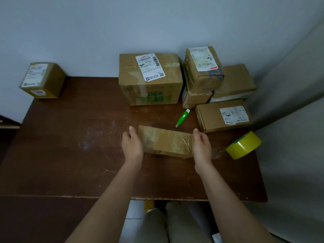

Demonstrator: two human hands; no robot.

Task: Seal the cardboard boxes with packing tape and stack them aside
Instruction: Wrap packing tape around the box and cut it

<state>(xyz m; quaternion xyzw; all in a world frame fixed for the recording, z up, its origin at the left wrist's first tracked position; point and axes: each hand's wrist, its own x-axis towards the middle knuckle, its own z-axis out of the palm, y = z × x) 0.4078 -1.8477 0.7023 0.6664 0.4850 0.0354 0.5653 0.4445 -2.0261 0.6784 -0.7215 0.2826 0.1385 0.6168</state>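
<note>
A small flat cardboard box [165, 141], covered with shiny clear tape, lies on the brown table [70, 146] in the middle. My left hand [131, 146] presses against its left end with straight fingers. My right hand [201, 146] presses against its right end the same way. A yellow roll of packing tape [243, 145] stands on the table to the right of my right hand. A green utility knife [182, 118] lies just behind the box.
Several cardboard boxes crowd the back right: a large one [150, 78], a stack [202, 71] beside it, and a flat one [223, 115] in front. A lone box [43, 80] sits at the back left corner. Walls close off the back and right.
</note>
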